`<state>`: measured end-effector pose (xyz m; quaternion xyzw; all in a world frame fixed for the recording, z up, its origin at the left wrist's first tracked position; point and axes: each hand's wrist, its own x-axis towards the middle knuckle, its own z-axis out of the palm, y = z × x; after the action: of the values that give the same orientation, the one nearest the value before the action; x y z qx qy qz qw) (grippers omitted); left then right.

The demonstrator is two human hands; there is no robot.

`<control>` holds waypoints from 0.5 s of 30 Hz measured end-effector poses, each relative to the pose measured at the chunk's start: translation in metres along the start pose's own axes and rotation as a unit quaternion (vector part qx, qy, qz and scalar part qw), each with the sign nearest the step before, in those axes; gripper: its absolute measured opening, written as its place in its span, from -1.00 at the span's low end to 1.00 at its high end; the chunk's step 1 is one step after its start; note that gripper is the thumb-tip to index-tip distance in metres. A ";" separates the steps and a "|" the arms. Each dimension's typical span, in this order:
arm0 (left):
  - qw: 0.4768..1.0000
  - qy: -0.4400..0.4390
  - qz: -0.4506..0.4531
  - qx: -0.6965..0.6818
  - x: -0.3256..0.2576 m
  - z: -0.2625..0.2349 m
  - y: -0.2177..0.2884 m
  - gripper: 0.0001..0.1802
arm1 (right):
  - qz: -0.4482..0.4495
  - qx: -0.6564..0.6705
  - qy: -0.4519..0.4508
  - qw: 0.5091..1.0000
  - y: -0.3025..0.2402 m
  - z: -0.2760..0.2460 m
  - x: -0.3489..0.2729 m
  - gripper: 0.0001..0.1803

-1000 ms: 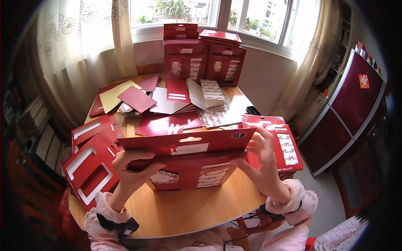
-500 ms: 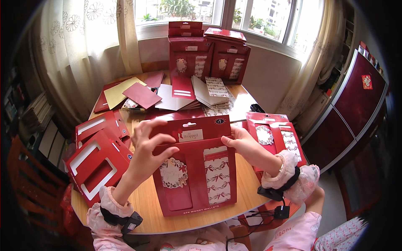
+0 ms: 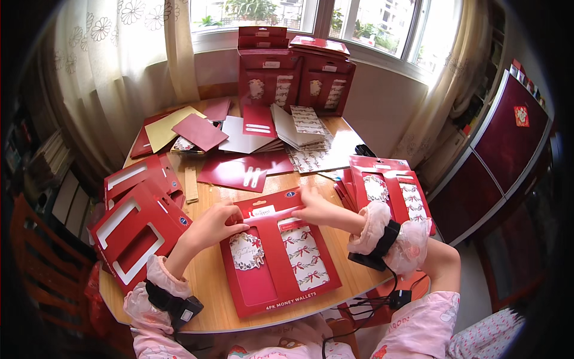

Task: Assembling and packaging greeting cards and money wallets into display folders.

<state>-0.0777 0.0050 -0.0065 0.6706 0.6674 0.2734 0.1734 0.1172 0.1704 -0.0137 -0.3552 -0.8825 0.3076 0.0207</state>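
A red cardboard pack point(image 3: 267, 263) with two windows leans low over the near middle of the table, its face turned up. One window shows a wreath decoration, the other a wallet patterned with garlands and red bows. At the pack's upper left, my left hand point(image 3: 216, 224) is closed, thumb and fingers pinching its edge near the fold of the top flap. My right hand point(image 3: 317, 210) grips the upper right edge by the hanging flap, with some fingertips hidden. Both wrists wear black straps over frilled pink cuffs.
Red cut-out card sleeves point(image 3: 134, 230) overlap at left. Similar filled packs point(image 3: 391, 191) lie at right. Farther back are loose wallets point(image 3: 200, 131), dark red cards point(image 3: 239, 172) and a wooden strip point(image 3: 191, 184). Filled red packs point(image 3: 269, 75) stand by the window. Black cables point(image 3: 371, 305) hang at the table's front edge.
The pack has tipped from nearly upright to a flatter position, uncovering cards behind it. Both hands have come down with it, and my left fingers have closed from a spread pose.
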 end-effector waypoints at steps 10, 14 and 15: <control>0.998 -0.005 0.064 -0.020 0.006 0.018 -0.017 -0.72 | -0.248 -0.297 -0.068 0.920 -0.016 -0.001 -0.014 -0.74; 0.996 -0.045 0.047 -0.068 0.011 0.016 -0.015 -0.77 | -0.266 -0.303 -0.029 0.915 -0.013 -0.010 -0.020 -0.75; 0.993 -0.033 0.043 -0.102 0.011 0.018 -0.018 -0.76 | -0.282 -0.314 -0.004 0.907 -0.014 -0.013 -0.024 -0.75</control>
<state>-0.0816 0.0194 -0.0300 0.6864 0.6001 0.3249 0.2513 0.1294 0.1543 0.0095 -0.0790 -0.9968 -0.0025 -0.0093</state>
